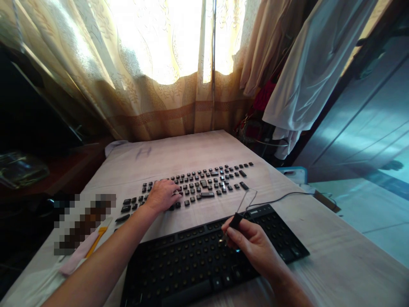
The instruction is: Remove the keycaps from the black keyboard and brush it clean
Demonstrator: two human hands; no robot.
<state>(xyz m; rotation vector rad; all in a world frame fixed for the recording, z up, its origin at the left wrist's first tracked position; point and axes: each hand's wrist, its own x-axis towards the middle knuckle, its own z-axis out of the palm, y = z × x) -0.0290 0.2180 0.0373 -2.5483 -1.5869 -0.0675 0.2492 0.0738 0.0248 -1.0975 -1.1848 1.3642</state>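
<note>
A black keyboard (pixel 191 256) lies at the near side of the table, most of its keys stripped down to bare switches, with a few keycaps still on. My right hand (pixel 252 243) is closed around the black handle of a wire keycap puller (pixel 235 221), above the keyboard; its thin wire loops point up and away. Farther off, loose black keycaps (pixel 207 195) are spread in rough rows. Among them on the left side rests my left hand (pixel 162 195), fingers apart and reaching down at the keycaps. Its far fingertips are partly hidden.
A white cloth covers the table (pixel 191 149). On the left lie a yellow-handled tool (pixel 97 241) and a pink strip (pixel 78 256), near a blurred-out patch. The keyboard's cable (pixel 281 197) runs off the right edge. Curtains (pixel 153 98) and hanging clothes (pixel 300 85) stand behind.
</note>
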